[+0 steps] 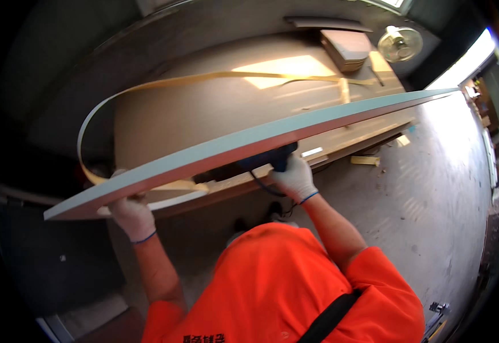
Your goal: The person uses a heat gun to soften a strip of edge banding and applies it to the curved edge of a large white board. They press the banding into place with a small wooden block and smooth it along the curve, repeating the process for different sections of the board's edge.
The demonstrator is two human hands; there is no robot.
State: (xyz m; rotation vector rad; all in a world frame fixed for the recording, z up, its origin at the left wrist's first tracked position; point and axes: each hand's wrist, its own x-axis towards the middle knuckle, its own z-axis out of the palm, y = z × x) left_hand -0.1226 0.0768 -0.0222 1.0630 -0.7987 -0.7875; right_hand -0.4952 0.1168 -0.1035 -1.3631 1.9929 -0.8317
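A long panel [203, 168] with a pale, whitish edge face and a reddish-brown side stretches slantwise across the view, above the workbench. My left hand [133, 218], in a white glove, is closed around its near-left end. Fingertips seem to show on the far side. My gloved right hand [296, 180] wraps the handle of a dark corded power tool [269, 158], whose body is partly hidden beneath the panel; its exact kind does not show. From the panel's left end a thin edging strip [82, 132] loops up and back, yellowish on one face and white on the other.
Large brown boards [169, 120] lie stacked below the panel. A pile of cut boards [346, 51] sits at the far right corner, beside a fan [400, 43]. Yellow scraps [365, 160] lie along the boards' right side, near the concrete floor [409, 211].
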